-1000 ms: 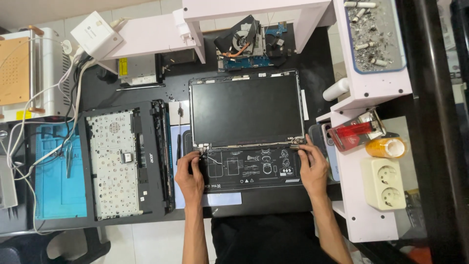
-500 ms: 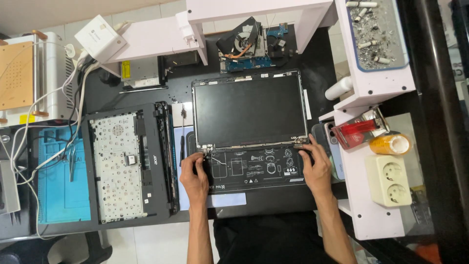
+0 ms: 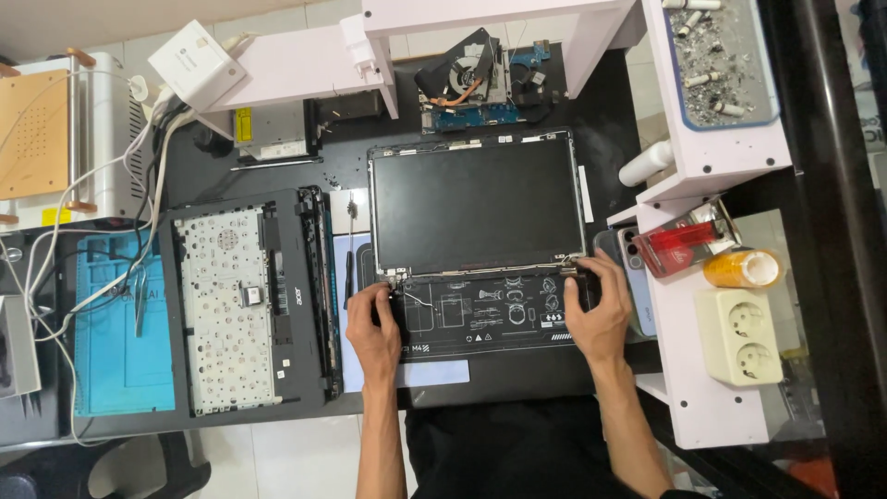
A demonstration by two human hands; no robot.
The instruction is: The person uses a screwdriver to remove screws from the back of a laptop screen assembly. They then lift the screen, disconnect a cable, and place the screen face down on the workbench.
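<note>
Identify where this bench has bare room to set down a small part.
Bare black bench lies between the screen panel and the white shelf. Another patch sits between the drive and keyboard frame. It is crowded around both hands.

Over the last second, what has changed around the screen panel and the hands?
Little has changed. The left hand slid slightly toward the left hinge corner of the screen panel; the right hand kept its place at the right hinge corner. Both hands still rest at the panel's lower edge, gripping nothing new. The panel, the keyboard cover and the blue mat stayed put.
</note>
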